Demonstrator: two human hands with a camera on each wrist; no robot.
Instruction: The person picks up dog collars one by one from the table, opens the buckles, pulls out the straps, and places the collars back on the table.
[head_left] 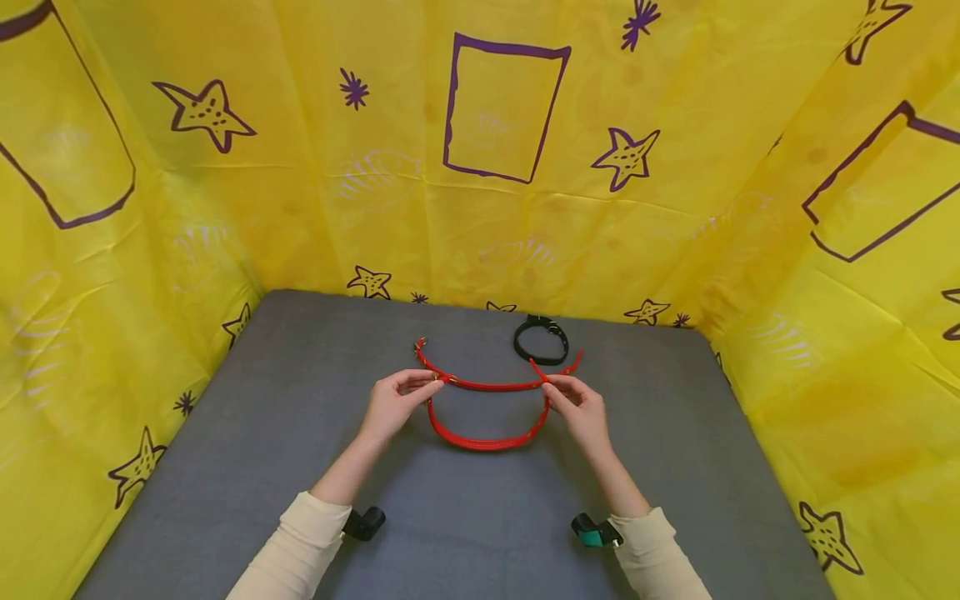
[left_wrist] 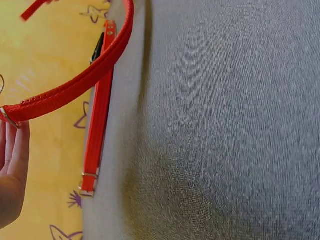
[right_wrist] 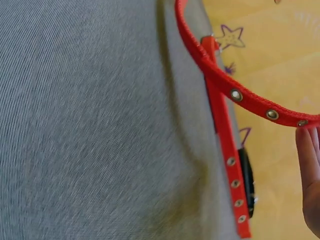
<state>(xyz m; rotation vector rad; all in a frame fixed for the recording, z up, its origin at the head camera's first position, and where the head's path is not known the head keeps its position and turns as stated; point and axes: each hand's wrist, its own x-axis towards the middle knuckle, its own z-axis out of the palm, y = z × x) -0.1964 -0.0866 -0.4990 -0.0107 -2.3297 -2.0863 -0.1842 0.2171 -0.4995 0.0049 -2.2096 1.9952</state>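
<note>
Collar (head_left: 483,444): red, hanging between the two hands over the middle of the worktop (head_left: 480,517), its ends raised and its middle sagging in a U toward the person; whether the low bend is touching the surface, one cannot tell.
Left hand (head_left: 395,402): its grip is forming a narrow pinch, thumb and fingertips holding the collar's end near a metal loop.
Right hand (head_left: 581,408): its grip is also pinching, thumb against fingertips, holding the eyeleted end, whose tip is poking up past the fingers.
Second collar (head_left: 491,387): red too, lying on the worktop just beyond the held one; gold-toned fittings are showing at its left end, eyelets toward its right.
Black collar (head_left: 555,361): curling in a ring, resting behind the second collar near its right end.
Surface: grey, stretching under everything.
Backdrop (head_left: 300,208): yellow, rising at left, far side and right, purple-outlined stars and box shapes showing.
Sleeves (head_left: 296,542): cream, covering the forearms; a dark device (head_left: 365,523) is sitting by each wrist.
</note>
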